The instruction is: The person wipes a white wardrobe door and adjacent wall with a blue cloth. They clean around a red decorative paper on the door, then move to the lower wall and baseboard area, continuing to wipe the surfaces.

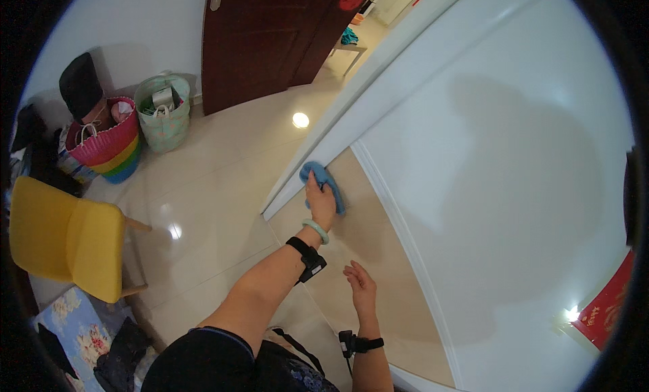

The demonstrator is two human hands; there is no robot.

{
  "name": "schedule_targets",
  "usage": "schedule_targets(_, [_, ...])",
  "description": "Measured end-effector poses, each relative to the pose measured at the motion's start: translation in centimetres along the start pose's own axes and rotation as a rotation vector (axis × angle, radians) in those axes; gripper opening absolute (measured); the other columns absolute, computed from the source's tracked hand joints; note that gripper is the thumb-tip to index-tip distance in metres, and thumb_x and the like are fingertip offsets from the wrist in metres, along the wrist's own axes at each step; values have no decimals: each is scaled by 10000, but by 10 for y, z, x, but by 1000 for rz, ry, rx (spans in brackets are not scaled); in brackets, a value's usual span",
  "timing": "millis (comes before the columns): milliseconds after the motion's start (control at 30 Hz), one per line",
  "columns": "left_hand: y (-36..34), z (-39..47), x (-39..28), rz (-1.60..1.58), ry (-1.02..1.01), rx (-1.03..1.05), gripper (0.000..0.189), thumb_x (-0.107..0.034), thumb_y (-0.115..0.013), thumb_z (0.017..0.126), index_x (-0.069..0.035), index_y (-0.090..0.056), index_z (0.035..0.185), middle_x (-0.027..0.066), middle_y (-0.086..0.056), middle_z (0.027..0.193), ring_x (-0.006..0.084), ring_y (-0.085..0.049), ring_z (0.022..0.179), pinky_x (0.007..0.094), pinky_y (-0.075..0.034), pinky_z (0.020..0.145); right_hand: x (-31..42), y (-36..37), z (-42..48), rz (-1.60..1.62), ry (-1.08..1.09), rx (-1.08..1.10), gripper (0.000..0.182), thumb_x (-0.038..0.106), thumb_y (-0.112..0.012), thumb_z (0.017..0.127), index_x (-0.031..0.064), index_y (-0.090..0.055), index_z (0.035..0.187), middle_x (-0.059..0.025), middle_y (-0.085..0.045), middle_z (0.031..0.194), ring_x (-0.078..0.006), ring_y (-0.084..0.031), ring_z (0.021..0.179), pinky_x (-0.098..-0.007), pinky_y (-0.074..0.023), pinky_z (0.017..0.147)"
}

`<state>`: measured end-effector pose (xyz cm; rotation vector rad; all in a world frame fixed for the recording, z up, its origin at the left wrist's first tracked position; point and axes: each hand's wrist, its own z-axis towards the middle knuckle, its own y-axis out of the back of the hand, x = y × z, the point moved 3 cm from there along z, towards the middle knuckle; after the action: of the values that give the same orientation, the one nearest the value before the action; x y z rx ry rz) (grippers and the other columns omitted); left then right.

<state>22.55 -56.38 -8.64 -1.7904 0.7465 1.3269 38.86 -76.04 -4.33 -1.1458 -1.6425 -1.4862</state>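
Observation:
My left hand [321, 202] presses a blue cloth [329, 181] against the white frame and the beige panel [395, 270] of what looks like a wall or a large door. A pale green bangle and a black strap with a small device are on that arm. Lower and to the right, my right hand [361, 280] is raised in front of the beige panel, its fingers slightly bent and holding nothing. Its wrist also bears a black strap with a device. White moulding [405, 234] divides the beige part from the large white surface [507, 179].
A yellow chair [71, 234] stands at the left, beyond it a rainbow-striped basket [114, 153] and a pale green basket [165, 123]. A dark red-brown door [253, 42] stands behind. Floral fabric [76, 316] lies at the lower left.

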Motion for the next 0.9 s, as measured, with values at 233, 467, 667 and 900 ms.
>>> schedule_targets(233, [-4, -14, -168, 26, -576, 129, 575, -61, -475, 883, -52, -278, 1423, 218, -228, 1461, 401, -223, 1330, 451, -176, 1106, 1, -11, -4, 31, -46, 12, 330, -10, -512, 909, -26, -534, 1238, -131, -645, 1067, -185, -618, 990, -278, -469, 868])
schedule_targets(467, [-2, -4, -99, 205, -601, 115, 588, -93, -440, 885, -46, -231, 1434, 248, -191, 1461, 413, -176, 1351, 454, -148, 1116, -21, -23, -15, 82, -100, 22, 326, 21, -529, 918, -37, -529, 1239, -136, -642, 1061, -196, -618, 983, -281, -471, 863])
schedule_targets(667, [19, 17, 34, 222, -335, 39, 575, -120, -383, 906, 19, -186, 1428, 274, -143, 1469, 414, -144, 1364, 438, -134, 1124, -52, -37, -33, 89, -175, 31, 310, 9, -522, 915, -40, -542, 1221, -136, -643, 1066, -200, -624, 981, -281, -471, 872])
schedule_targets(900, [55, 52, 152, 58, 178, 163, 626, -223, -374, 938, -34, -97, 1466, 188, -274, 1438, 309, -305, 1282, 326, -230, 1071, -89, -38, -47, 106, -198, 34, 291, -2, -524, 909, -38, -558, 1196, -136, -644, 1059, -198, -630, 967, -281, -481, 860])
